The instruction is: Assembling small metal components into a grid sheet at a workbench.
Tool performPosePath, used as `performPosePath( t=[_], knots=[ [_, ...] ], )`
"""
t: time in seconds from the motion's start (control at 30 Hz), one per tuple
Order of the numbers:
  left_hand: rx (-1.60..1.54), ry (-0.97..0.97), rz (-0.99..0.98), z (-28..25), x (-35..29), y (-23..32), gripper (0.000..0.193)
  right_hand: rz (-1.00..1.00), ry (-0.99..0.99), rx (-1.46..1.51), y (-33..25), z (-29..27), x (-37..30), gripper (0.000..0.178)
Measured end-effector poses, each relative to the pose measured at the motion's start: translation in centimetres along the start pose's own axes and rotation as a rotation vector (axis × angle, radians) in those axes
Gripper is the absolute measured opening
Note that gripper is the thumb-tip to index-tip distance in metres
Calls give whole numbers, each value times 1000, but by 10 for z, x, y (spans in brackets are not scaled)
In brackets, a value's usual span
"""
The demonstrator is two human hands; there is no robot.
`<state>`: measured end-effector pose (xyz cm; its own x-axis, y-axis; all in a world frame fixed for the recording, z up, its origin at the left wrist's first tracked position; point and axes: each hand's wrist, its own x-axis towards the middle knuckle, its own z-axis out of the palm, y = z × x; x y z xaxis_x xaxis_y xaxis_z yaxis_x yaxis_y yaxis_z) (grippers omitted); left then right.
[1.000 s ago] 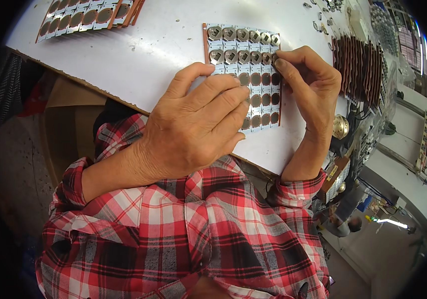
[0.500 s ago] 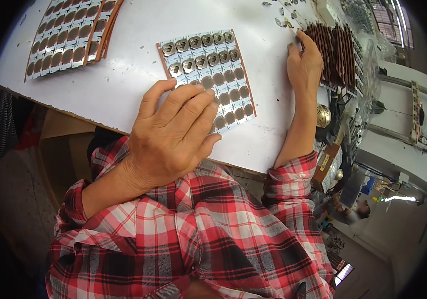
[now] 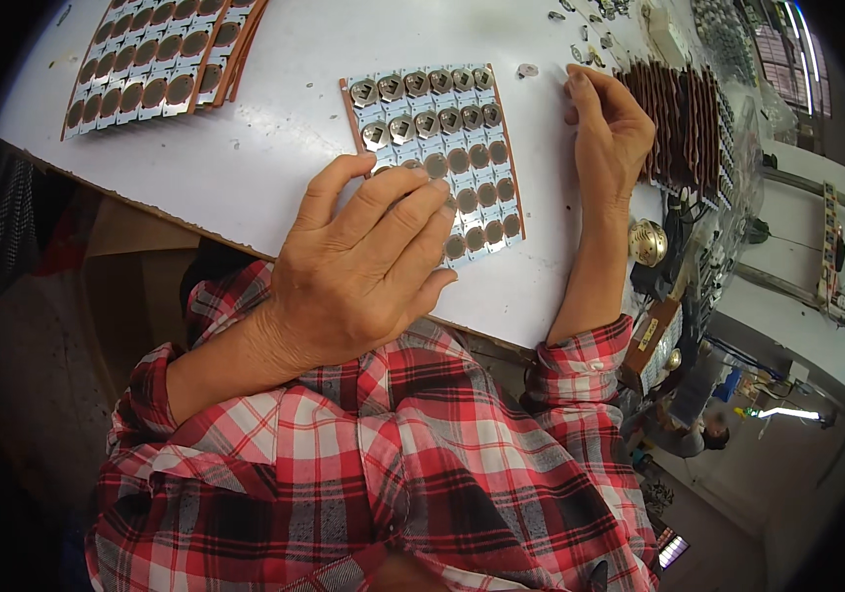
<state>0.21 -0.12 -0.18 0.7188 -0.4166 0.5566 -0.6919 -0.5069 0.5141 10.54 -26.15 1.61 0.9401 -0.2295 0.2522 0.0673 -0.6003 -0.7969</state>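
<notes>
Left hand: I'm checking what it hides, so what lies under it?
The light-blue panel runs under the left hand, which covers its lower-left part. Details there, and anything else beneath the hand, cannot be seen.

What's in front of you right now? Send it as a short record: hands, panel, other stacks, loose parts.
Left hand: spread over the panel's lower left
Right hand: right of the panel; any held part can't be made out
Panel: on the white table; metal pieces in its top two rows, bare discs visible below
Stacked panels: upper left
Brown-edged stack: upper right
Loose parts: scattered beyond the right hand
</notes>
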Motion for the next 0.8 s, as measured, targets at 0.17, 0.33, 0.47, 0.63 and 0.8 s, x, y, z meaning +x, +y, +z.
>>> performPosePath(
  t=[0.17, 0.33, 0.47, 0.63, 0.8],
  knots=[
    [7, 0, 9, -1, 1, -1, 45, -152, 36, -222, -14, 22, -7, 21],
    [20, 23, 23, 0, -1, -2, 44, -153, -72, -180, -16, 22, -9, 12],
    [21, 32, 26, 1, -4, -2, 44, -129, -176, -190, -21, 14, -11, 16],
    [-57, 52, 84, -3, -5, -3, 40, -148, -130, -210, -25, 19, -10, 21],
    [-83, 145, 110, -9, -12, -11, 33, -298, -166, -288, -17, 14, -1, 15]
  ],
)
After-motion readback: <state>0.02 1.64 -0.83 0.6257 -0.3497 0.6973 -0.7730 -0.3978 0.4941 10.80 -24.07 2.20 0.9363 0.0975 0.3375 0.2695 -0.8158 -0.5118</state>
